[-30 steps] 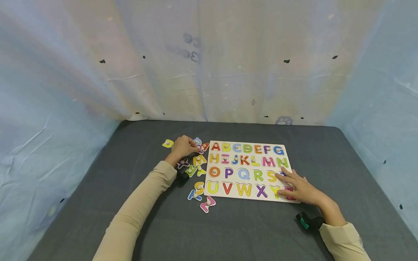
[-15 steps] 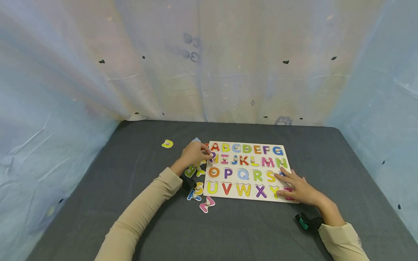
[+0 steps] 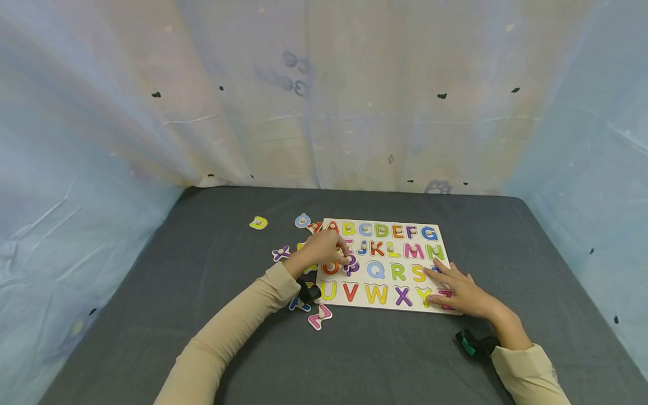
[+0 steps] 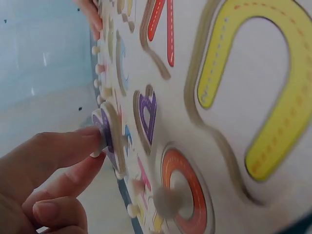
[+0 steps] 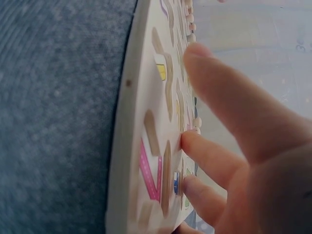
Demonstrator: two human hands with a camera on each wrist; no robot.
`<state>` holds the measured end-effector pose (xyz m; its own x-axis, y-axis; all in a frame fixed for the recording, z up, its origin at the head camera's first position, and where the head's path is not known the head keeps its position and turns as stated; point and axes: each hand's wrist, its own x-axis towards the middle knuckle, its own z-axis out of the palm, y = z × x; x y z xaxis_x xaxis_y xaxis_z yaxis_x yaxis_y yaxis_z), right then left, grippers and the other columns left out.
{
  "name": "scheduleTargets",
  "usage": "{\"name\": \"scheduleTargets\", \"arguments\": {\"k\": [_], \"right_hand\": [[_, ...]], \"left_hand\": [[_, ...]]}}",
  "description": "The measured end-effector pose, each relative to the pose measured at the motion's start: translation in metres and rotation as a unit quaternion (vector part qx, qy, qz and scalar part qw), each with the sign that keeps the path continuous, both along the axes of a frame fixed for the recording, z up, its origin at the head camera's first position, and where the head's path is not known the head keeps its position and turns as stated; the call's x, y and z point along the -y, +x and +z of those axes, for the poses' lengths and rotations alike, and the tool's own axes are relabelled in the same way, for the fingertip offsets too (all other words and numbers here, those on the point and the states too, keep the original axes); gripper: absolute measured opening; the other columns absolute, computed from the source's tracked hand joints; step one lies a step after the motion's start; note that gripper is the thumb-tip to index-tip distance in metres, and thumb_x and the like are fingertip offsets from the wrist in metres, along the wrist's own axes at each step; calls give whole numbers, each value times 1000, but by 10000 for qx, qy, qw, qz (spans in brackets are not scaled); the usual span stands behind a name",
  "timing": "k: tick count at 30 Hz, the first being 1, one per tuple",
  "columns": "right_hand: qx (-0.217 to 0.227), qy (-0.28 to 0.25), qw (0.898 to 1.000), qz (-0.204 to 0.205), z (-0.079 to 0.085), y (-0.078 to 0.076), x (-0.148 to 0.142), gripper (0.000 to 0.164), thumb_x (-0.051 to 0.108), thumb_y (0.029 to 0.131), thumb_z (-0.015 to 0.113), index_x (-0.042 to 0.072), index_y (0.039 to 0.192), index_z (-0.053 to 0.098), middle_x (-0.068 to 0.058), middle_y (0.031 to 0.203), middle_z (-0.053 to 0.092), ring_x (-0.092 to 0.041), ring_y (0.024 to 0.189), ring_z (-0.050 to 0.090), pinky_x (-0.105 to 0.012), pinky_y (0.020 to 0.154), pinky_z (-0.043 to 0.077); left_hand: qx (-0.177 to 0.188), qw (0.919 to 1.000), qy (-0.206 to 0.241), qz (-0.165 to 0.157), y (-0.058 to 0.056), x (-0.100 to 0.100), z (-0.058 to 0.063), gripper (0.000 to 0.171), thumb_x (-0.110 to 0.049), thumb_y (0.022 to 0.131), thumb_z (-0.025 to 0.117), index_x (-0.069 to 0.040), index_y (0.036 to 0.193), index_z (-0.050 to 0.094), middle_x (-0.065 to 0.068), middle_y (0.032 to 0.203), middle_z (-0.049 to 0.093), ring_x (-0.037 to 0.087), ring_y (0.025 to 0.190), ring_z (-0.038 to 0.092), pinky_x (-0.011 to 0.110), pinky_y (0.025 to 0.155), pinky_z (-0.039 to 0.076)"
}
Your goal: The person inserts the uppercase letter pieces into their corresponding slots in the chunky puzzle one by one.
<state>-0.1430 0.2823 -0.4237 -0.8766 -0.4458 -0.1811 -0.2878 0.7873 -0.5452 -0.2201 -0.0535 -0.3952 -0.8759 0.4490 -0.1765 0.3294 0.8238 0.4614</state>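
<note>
My left hand (image 3: pixel 324 248) pinches the purple letter P puzzle piece (image 3: pixel 352 268) by its knob, over the left part of the white alphabet board (image 3: pixel 363 279). In the left wrist view, the P piece (image 4: pixel 111 139) is held just off the board, near the purple P recess (image 4: pixel 147 114). Close by sits the orange O piece (image 4: pixel 185 192) with its knob. My right hand (image 3: pixel 463 292) rests with spread fingers on the board's right end, covering part of the T and Z recesses. In the right wrist view, its fingertips (image 5: pixel 191 141) touch the board.
Left of the board lie loose letters: a yellow one (image 3: pixel 259 223), a purple X (image 3: pixel 280 253), a light blue Q (image 3: pixel 302 220), a red V (image 3: pixel 315 227), a blue T (image 3: pixel 300 304) and a pink Z (image 3: pixel 320 317). My left arm hides others. Curtains surround the dark table.
My left hand has carried the purple P from the loose pile rightward and toward me, over the board to its third row. The right hand has stayed in place.
</note>
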Motion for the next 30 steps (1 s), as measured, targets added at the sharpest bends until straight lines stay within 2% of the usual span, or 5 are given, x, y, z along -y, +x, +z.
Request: {"name": "scheduleTargets", "arguments": {"k": [5,12,17,24,30], "right_hand": [[22,-11,10000,1,0,-1,-1,73,37,85,70,5,145,42,-31,156,19,-66,137,9,-83,98,8],[76,-56,10000,30,-1,-1,-1,74,37,85,70,5,145,41,-32,156,18,-66,137,8,-83,98,6],[44,-58,10000,36,-1,-1,-1,74,37,84,70,5,145,42,-32,156,19,-66,137,8,-83,98,6],[13,-2,10000,-1,-1,-1,-1,74,37,85,70,5,145,42,-31,156,19,-66,137,9,-83,98,7],[-10,-34,10000,21,-1,-1,-1,73,36,85,70,5,144,42,-32,155,19,-67,137,9,-83,98,8]], "left_hand": [[56,9997,-208,-115,-4,-10,-4,9,-27,80,78,-19,79,77,1,106,71,11,77,53,21,60,39],[350,9989,-292,-45,-8,-15,-8,10,-25,80,79,-17,76,76,1,93,72,10,68,49,21,52,35],[558,9984,45,-56,-12,-9,-14,8,-24,81,78,-16,80,76,1,91,71,9,64,47,20,52,34],[1006,9921,750,-66,-15,-1,-22,10,-19,81,77,-9,84,77,4,88,71,7,60,43,17,50,33],[974,9917,836,-108,-15,5,-22,11,-19,82,76,-9,87,78,6,95,74,7,59,44,17,51,34]]}}
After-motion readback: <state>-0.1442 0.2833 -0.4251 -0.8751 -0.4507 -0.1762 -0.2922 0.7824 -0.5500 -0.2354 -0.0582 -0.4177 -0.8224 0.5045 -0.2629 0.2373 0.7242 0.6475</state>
